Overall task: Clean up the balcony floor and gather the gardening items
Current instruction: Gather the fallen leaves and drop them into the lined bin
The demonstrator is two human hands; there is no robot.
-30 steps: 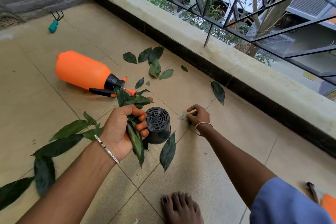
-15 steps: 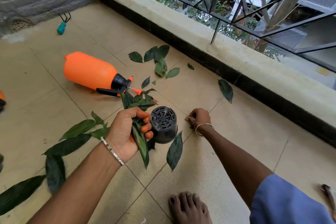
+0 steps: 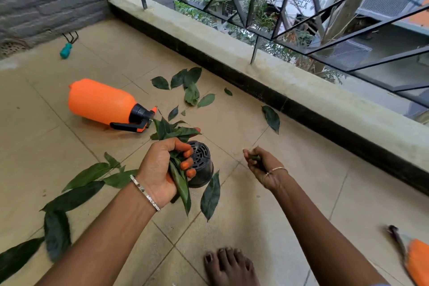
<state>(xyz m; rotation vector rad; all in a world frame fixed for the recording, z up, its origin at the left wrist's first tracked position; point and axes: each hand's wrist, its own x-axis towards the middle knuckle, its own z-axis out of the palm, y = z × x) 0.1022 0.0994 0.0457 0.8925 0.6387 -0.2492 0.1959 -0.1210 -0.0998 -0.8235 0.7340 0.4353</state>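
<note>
My left hand (image 3: 162, 169) grips a bunch of green leaves (image 3: 177, 133) above the tiled floor. Just behind its fingers a small black plastic pot (image 3: 203, 167) lies on its side. My right hand (image 3: 262, 165) is lifted off the floor and pinches a small green leaf (image 3: 254, 157). Loose leaves lie scattered: a cluster (image 3: 190, 87) beyond the pot, one leaf (image 3: 271, 118) near the ledge, one leaf (image 3: 211, 195) by the pot, and several long leaves (image 3: 76, 195) at the left. An orange spray bottle (image 3: 102, 102) lies on its side.
A teal-handled hand rake (image 3: 67, 47) lies near the grey brick wall. A concrete ledge (image 3: 290, 90) with a black metal railing bounds the balcony. My bare foot (image 3: 229, 264) stands at the bottom. An orange-handled tool (image 3: 415, 260) lies at the right edge.
My right hand has lifted off the floor with a small leaf pinched in it. My left hand still holds the bunch in about the same place.
</note>
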